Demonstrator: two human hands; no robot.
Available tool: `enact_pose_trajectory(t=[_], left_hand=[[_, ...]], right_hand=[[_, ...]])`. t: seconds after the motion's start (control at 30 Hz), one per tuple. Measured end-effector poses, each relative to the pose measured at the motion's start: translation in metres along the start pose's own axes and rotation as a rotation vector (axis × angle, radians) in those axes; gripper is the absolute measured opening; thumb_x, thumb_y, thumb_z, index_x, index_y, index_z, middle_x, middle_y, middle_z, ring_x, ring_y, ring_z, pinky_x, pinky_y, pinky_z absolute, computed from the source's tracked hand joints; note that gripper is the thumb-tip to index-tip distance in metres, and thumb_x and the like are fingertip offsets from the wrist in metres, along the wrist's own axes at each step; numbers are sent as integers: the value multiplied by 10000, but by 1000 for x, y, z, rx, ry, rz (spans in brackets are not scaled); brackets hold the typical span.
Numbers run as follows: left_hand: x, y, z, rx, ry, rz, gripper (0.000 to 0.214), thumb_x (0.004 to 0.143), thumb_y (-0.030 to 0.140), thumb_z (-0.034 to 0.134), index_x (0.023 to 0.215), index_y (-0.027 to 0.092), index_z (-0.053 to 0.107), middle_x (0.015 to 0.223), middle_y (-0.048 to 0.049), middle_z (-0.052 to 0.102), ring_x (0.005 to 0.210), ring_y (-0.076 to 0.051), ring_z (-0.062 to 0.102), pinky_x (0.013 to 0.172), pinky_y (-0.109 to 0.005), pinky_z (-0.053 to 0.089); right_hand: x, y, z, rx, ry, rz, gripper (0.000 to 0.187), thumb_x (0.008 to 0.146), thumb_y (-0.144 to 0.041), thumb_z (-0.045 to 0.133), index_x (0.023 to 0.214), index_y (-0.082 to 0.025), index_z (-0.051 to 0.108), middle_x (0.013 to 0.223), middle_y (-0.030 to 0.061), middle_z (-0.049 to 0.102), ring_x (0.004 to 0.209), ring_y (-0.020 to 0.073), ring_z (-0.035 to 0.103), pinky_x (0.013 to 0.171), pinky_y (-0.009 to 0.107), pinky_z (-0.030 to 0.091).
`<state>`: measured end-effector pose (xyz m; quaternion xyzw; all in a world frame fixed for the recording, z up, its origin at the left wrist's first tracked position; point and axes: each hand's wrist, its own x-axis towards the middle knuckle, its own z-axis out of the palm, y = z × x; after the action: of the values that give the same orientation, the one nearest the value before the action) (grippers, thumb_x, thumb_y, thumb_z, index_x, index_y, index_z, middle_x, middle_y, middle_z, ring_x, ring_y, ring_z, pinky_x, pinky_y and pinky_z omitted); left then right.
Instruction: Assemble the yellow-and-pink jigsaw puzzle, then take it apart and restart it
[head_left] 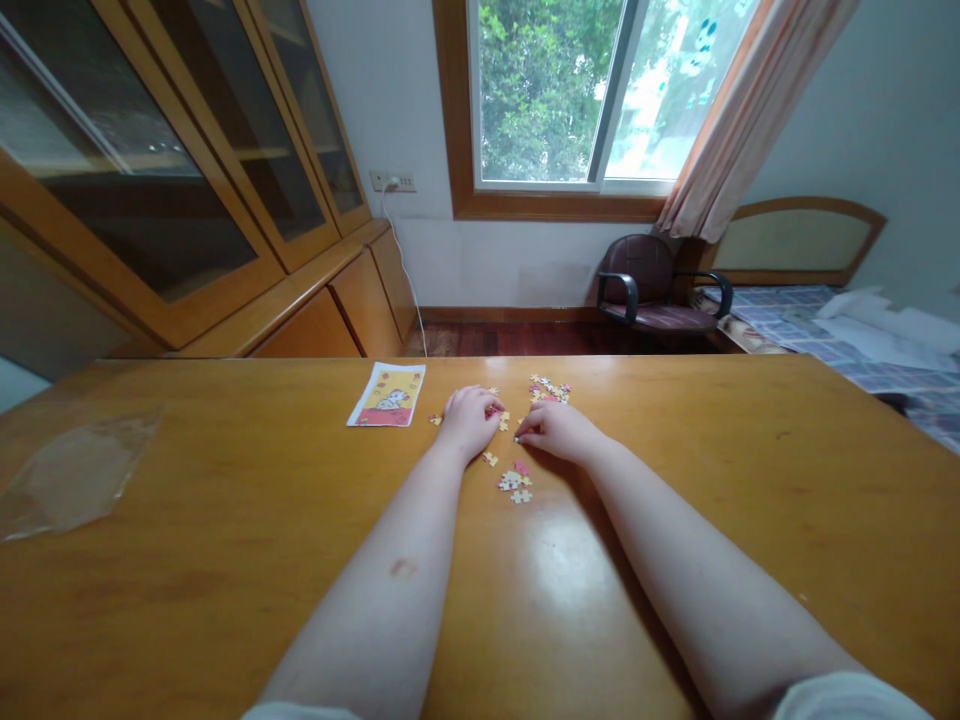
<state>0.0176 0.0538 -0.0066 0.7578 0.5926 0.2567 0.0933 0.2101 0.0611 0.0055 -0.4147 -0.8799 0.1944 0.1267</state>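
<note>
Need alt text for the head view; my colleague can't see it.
A person's left hand and right hand are low among scattered jigsaw pieces on a wooden table. Left of the hands lie a picture card and, farther out, a clear plastic bag; a chair and window are beyond the table.

The left hand covers part of the puzzle pieces, so those beneath it cannot be counted. At the right hand, a pale speck by the fingertips is too small to show whether it is pinched or merely touched. The print on the pieces is too tiny to make out, as are the finer details of the picture card. The table hides the chair's base and the cord's lower end. Picture edges cut off the plastic bag, both sleeves, the bed, curtain, window and cabinet.
</note>
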Motion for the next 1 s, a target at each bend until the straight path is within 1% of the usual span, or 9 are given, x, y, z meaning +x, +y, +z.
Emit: enact_pose_trajectory(t=[0.1, 0.27, 0.33, 0.47, 0.6, 0.73, 0.8, 0.9, 1.0], left_hand=[[0, 0, -1, 6, -3, 2, 178, 788, 195, 567, 836, 241, 731, 981, -27, 713, 1037, -224, 585, 972, -365, 425], [0, 1, -2, 3, -14, 1, 183, 785, 192, 572, 832, 248, 740, 997, -17, 716, 1043, -225, 584, 977, -364, 424], [0, 2, -3, -1, -23, -2, 186, 788, 194, 573, 834, 251, 744, 1013, -14, 716, 1058, -227, 579, 985, -368, 419], [-1, 3, -2, -9, -38, -14, 195, 796, 209, 573, 847, 264, 753, 1044, -12, 712, 1100, -235, 560, 1009, -382, 405], [-1, 2, 0, -10, -38, -6, 211, 797, 212, 570, 857, 280, 761, 1088, -9, 700, 1153, -243, 532, 1042, -397, 384], [-2, 2, 2, -8, -64, 15, 258, 802, 198, 551, 899, 303, 766, 1160, -9, 676, 1205, -243, 502, 1079, -419, 354], [-3, 3, 2, -9, -97, 34, 287, 806, 200, 544, 950, 321, 761, 1233, -6, 643, 1258, -247, 463, 1114, -447, 311], [-6, 5, 1, -2, -169, 73, 340, 807, 198, 535, 1020, 365, 741, 1345, 13, 573, 1339, -265, 383, 1157, -520, 208], [-6, 7, -1, 14, -184, 55, 332, 805, 191, 529, 975, 366, 754, 1345, 16, 575, 1353, -275, 368, 1158, -550, 180]], right_hand=[[-1, 12, -4, 45, 69, 61, 124, 794, -225, 655, 840, -197, 767, 812, 41, 664, 759, 150, 582, 746, 256, 444], [1, 25, -3, 76, 378, 311, 200, 851, -218, 544, 918, -189, 731, 861, 49, 684, 783, 160, 589, 743, 268, 436], [2, 28, -2, 87, 423, 359, 209, 857, -229, 534, 937, -187, 722, 891, 57, 688, 800, 167, 592, 733, 271, 434], [2, 27, -3, 82, 378, 347, 202, 856, -244, 536, 910, -186, 722, 888, 58, 694, 822, 173, 603, 753, 275, 432], [0, 16, -4, 142, 246, 218, 209, 871, -226, 517, 907, -195, 721, 836, 33, 706, 799, 162, 615, 766, 275, 441], [0, 9, -3, 257, 131, 113, 250, 859, -132, 481, 987, -185, 690, 940, 40, 725, 869, 157, 634, 809, 276, 453], [0, 11, -2, 293, 180, 111, 252, 862, -125, 467, 1005, -180, 667, 972, 45, 722, 895, 159, 635, 827, 280, 454], [1, 16, -1, 288, 332, 203, 243, 877, -141, 440, 1007, -181, 641, 931, 39, 720, 842, 155, 633, 802, 277, 453], [1, 20, -1, 268, 362, 275, 233, 878, -154, 428, 979, -184, 636, 875, 30, 719, 785, 153, 627, 762, 266, 449]])
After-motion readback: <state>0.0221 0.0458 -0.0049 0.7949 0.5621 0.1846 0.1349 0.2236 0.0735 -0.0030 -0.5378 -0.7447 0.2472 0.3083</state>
